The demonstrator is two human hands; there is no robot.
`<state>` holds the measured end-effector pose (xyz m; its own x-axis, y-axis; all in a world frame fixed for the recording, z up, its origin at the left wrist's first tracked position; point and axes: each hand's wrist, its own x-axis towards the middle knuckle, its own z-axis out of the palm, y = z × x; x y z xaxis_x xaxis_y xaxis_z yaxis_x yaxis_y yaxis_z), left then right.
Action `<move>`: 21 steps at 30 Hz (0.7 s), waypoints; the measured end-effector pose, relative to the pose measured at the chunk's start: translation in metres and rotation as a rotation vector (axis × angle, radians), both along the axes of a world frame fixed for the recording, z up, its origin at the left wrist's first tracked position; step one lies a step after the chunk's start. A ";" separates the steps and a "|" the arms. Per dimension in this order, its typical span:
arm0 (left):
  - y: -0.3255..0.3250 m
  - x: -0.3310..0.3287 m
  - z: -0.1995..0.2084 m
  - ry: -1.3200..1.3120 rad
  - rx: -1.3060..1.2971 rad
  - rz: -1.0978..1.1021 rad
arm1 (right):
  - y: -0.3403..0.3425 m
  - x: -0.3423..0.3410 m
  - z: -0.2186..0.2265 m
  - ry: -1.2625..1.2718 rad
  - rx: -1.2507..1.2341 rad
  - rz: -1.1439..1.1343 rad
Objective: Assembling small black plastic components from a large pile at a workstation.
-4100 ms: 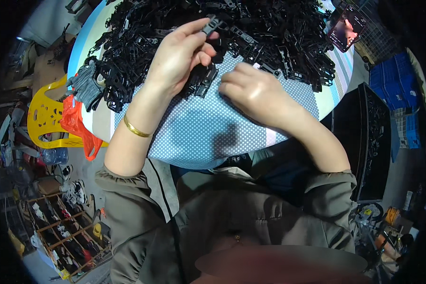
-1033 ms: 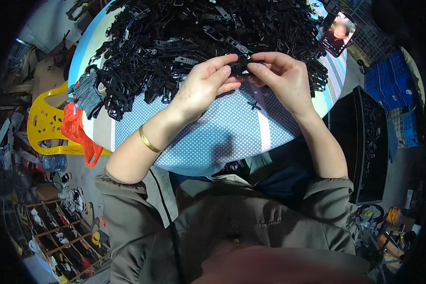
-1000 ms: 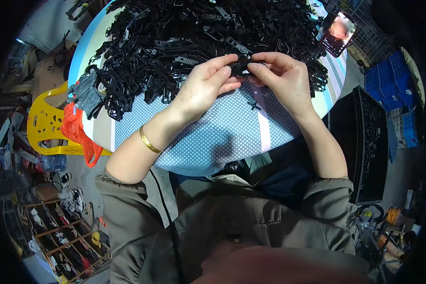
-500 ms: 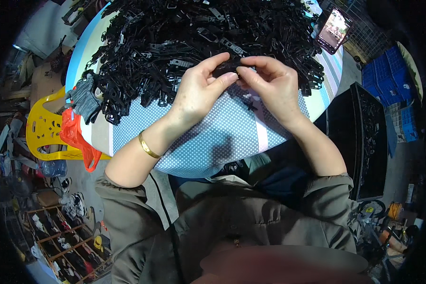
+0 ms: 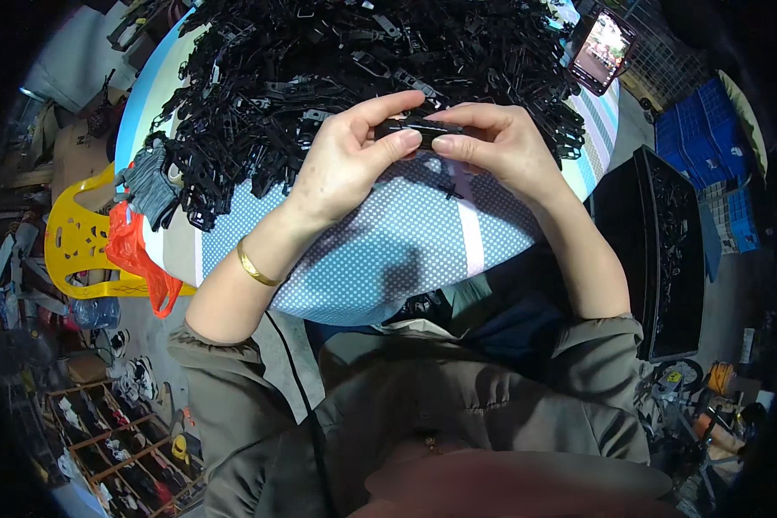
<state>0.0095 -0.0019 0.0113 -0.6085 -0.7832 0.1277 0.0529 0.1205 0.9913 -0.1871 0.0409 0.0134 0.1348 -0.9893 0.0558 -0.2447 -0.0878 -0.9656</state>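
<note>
Between my two hands is a slim black part (image 5: 425, 127), held level just above the near edge of the heap. My left hand (image 5: 358, 142) grips its left end between thumb and fingers, while my right hand (image 5: 488, 147) pinches its right end. Both thumbs press on the side facing me. Behind them spreads a big heap of black plastic parts (image 5: 268, 112), long and thin, some with slots. A single small black piece (image 5: 451, 192) lies on the dotted cloth (image 5: 345, 250) below my right hand.
At the right rear a phone (image 5: 603, 52) with a lit screen stands by the table. A grey glove (image 5: 149, 183) and a red plastic bag (image 5: 131, 246) lie at the left edge, near a yellow chair (image 5: 73, 229). To the right are a black bin (image 5: 634, 259) and blue crates (image 5: 699, 138).
My hands have spread slightly apart, and the black part now shows lengthwise between them. The left hand shifted a little left.
</note>
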 end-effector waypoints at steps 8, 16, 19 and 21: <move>0.012 -0.007 -0.007 0.041 0.078 -0.198 | -0.010 -0.029 -0.001 -0.079 -0.046 0.140; 0.046 -0.020 -0.020 -0.202 -0.604 -0.726 | -0.002 -0.031 -0.006 0.645 -0.464 -0.168; 0.041 -0.017 -0.015 -0.202 -0.655 -0.631 | 0.009 -0.007 -0.011 1.035 -0.491 -0.167; 0.029 -0.011 -0.011 -0.221 -0.691 -0.408 | 0.012 0.001 -0.014 1.053 -0.487 -0.164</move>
